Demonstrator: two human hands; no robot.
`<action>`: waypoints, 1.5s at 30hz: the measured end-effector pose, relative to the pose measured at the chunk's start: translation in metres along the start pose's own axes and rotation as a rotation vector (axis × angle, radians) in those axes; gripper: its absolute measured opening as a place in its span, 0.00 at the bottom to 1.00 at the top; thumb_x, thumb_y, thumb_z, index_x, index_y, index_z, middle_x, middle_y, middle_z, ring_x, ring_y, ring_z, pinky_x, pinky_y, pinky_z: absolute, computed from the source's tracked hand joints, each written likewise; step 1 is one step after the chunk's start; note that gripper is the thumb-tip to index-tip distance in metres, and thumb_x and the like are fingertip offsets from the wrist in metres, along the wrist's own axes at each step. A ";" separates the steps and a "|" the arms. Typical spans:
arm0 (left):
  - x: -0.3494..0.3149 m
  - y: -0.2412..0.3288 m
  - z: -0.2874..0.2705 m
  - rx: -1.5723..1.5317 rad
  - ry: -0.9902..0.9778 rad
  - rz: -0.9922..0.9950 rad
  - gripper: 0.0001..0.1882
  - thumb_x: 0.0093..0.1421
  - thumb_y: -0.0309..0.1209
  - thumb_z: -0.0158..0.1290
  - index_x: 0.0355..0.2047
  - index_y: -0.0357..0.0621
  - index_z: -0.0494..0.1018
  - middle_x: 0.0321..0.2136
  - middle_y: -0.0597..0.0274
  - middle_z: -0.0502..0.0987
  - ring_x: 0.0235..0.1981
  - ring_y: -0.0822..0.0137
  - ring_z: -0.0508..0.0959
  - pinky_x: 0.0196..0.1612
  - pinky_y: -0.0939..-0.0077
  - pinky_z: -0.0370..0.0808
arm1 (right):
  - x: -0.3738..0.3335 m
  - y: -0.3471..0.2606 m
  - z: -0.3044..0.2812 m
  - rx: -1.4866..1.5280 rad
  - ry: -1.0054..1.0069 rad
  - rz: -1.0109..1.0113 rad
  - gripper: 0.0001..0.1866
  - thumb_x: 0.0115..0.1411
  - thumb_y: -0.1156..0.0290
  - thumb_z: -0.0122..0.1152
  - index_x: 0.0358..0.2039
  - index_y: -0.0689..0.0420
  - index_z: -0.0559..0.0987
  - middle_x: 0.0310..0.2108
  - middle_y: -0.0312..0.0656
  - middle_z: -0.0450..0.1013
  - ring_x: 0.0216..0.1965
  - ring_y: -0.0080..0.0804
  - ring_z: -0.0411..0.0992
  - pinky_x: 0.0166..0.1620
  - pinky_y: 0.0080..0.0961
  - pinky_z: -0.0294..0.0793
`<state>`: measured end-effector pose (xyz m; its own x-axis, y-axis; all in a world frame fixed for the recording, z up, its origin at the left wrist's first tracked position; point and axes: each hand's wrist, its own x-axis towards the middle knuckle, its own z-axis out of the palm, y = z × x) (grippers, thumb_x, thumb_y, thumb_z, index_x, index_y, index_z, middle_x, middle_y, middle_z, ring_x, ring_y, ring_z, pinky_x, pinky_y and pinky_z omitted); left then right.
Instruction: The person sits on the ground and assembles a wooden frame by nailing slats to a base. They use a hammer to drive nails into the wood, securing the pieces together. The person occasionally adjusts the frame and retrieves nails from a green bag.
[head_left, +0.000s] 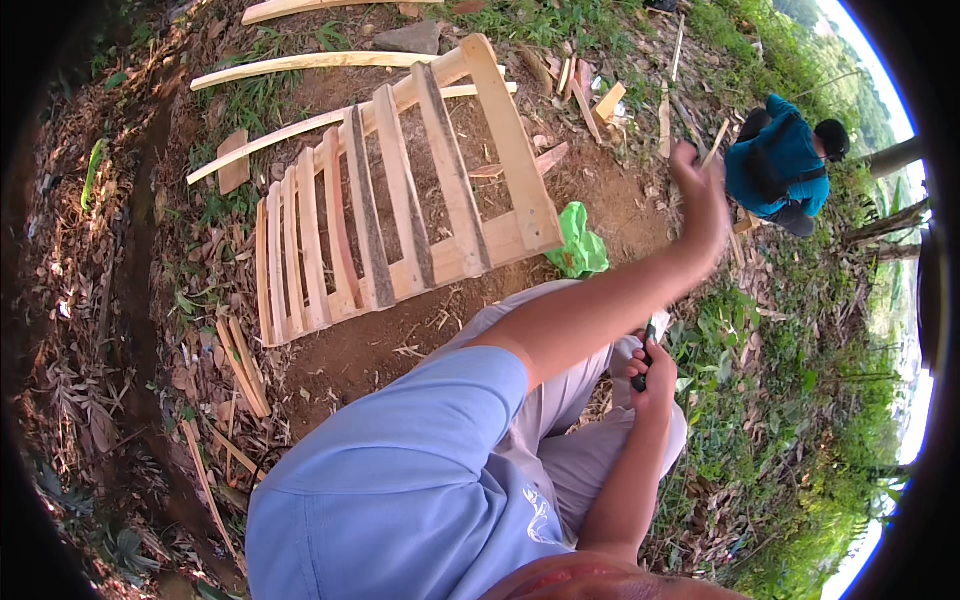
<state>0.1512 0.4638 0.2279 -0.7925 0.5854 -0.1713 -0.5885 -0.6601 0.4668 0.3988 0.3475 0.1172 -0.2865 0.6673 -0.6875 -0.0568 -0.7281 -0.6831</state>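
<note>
My left hand [700, 190] reaches out across the middle to the upper right, its fingers curled and somewhat blurred. A thin wooden strip [716, 142] shows right beside its fingers, but whether they hold it I cannot tell. Close to my knees, my right hand [655, 375] is closed around the dark green handle of a knife [652, 335]. The pale blade points up and away. Ahead to the left lies a slatted wooden frame [385, 205], with crosspieces fixed between two long rails, on the ground.
A bright green plastic bag [580, 243] lies at the frame's near corner. Wooden offcuts [608, 102] are scattered beyond it. Long curved wood strips [300, 65] lie behind the frame, more sticks [243, 368] at left. Another person in teal [778, 160] crouches at upper right.
</note>
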 end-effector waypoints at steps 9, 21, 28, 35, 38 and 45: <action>-0.187 0.089 0.017 0.745 -1.593 0.703 0.15 0.68 0.42 0.56 0.43 0.44 0.81 0.37 0.58 0.84 0.42 0.57 0.85 0.47 0.53 0.82 | 0.002 0.006 -0.021 -0.003 0.203 -0.072 0.09 0.76 0.66 0.54 0.49 0.57 0.77 0.27 0.34 0.68 0.20 0.17 0.60 0.24 0.19 0.64; 0.008 0.306 -0.413 2.500 -0.610 0.418 0.39 0.75 0.57 0.45 0.81 0.65 0.49 0.81 0.62 0.48 0.81 0.56 0.45 0.81 0.46 0.40 | 0.006 -0.015 0.012 0.054 0.046 -0.020 0.12 0.77 0.68 0.50 0.53 0.60 0.75 0.29 0.33 0.67 0.21 0.16 0.59 0.25 0.19 0.63; -0.022 0.313 -0.395 2.387 -0.460 0.759 0.34 0.75 0.46 0.50 0.72 0.35 0.61 0.72 0.50 0.63 0.76 0.53 0.59 0.80 0.54 0.54 | 0.024 -0.012 0.011 0.017 0.062 0.006 0.11 0.77 0.67 0.50 0.51 0.60 0.76 0.28 0.32 0.66 0.21 0.17 0.59 0.25 0.19 0.64; -0.067 0.430 -0.448 2.234 0.802 0.531 0.39 0.66 0.40 0.61 0.69 0.32 0.58 0.66 0.37 0.62 0.66 0.39 0.68 0.69 0.46 0.67 | 0.033 -0.013 0.029 0.040 0.056 0.000 0.10 0.77 0.68 0.51 0.49 0.60 0.76 0.27 0.33 0.67 0.21 0.18 0.60 0.25 0.20 0.65; -0.086 0.454 -0.475 2.156 0.663 0.273 0.36 0.66 0.41 0.61 0.64 0.31 0.60 0.62 0.33 0.69 0.60 0.36 0.76 0.61 0.46 0.75 | 0.039 -0.013 0.035 0.025 0.013 -0.027 0.10 0.77 0.67 0.51 0.49 0.60 0.75 0.28 0.33 0.67 0.21 0.19 0.61 0.25 0.20 0.65; -0.090 0.465 -0.487 2.079 0.712 0.137 0.28 0.67 0.42 0.60 0.53 0.31 0.65 0.43 0.30 0.83 0.45 0.33 0.84 0.50 0.44 0.81 | 0.058 -0.006 0.061 -0.023 0.010 -0.004 0.08 0.77 0.68 0.51 0.47 0.60 0.74 0.27 0.35 0.67 0.21 0.20 0.61 0.25 0.22 0.66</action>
<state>-0.1292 -0.1253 0.0378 -0.9979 0.0522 -0.0375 0.0318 0.9085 0.4167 0.3243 0.3807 0.0966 -0.2763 0.6720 -0.6871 -0.0363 -0.7217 -0.6912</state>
